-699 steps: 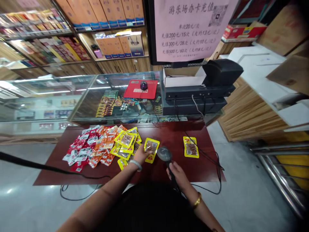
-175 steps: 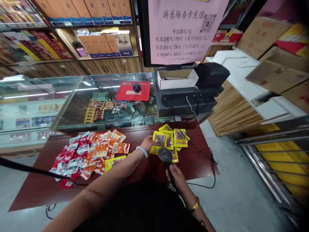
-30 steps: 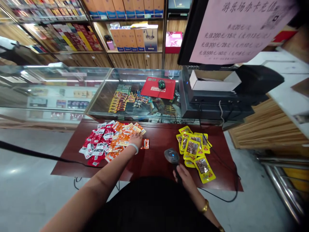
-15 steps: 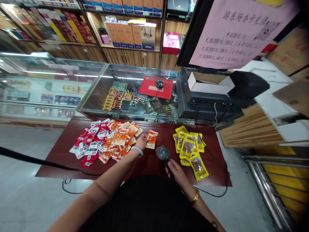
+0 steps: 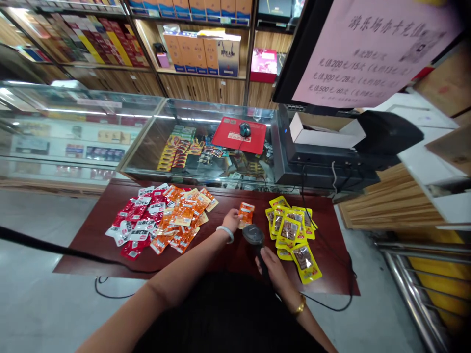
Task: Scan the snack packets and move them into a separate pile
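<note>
My left hand (image 5: 231, 219) is closed on the edge of an orange snack packet (image 5: 246, 213), over the middle of the dark red table (image 5: 217, 264). My right hand (image 5: 270, 262) is wrapped round the handle of a black barcode scanner (image 5: 253, 235), whose head lies just below that packet. To the left of my hands lies a spread pile of orange packets (image 5: 187, 211), overlapping red and white packets (image 5: 142, 215). On the right, several yellow snack packets (image 5: 289, 230) are heaped together, one of them nearest my right hand.
A glass display counter (image 5: 147, 142) borders the table's far side. On it rest a red mouse pad (image 5: 235, 142) with a mouse (image 5: 245, 129), and a black cash register (image 5: 320, 162) under a screen. A black cable (image 5: 91, 252) crosses the left; a metal rail (image 5: 405, 274) stands right.
My left hand has moved right with the orange packet, away from the pile and nearer the yellow packets. The scanner has shifted slightly right and down in view; its blue light no longer shows.
</note>
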{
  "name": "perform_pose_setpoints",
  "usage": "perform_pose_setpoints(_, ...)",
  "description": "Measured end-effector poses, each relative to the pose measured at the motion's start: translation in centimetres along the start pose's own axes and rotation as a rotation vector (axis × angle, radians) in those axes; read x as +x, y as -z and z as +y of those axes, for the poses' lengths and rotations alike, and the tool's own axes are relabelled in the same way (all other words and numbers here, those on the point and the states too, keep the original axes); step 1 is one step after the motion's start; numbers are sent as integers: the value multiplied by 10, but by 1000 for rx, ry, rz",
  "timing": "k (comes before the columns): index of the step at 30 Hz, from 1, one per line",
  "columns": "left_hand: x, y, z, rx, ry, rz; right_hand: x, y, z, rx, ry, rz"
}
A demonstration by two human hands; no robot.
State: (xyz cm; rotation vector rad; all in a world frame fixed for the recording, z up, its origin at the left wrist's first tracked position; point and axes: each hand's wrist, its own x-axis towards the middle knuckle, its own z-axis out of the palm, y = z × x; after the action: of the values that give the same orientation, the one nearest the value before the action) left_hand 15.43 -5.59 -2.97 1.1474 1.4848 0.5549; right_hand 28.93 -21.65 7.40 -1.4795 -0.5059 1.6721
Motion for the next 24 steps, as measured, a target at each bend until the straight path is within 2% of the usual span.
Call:
perform_pose_setpoints(2,2,1,2,63,-23,-14,3,3,1,5,-5,30)
perform_pose_setpoints(4,5,17,6,208,-89,18,7,5,4,18,-19,40)
perform_pose_setpoints(7,10,65,13,540,-144,150,14,5,8,19,-37,26)
perform_pose_setpoints(10,15,120,22,864,-78,365,18,0,10,4,-55,28)
perform_pose_setpoints(12,18,149,24,993,13,416,20,-6,9,6,-61,27)
perform_pose_setpoints(14,21,169,23,1067,70,378,21,-13,7,0,-50,9)
perform_pose_setpoints(16,23,181,20,1114,78,313,20,-21,4,-15,-30,-15)
perform_pose_setpoints(19,23,187,16,1168,42,240,18,-32,1,-23,-22,-23)
perform_pose_setpoints(24,15,183,19,1126,-167,177,14,-47,7,6,-34,3)
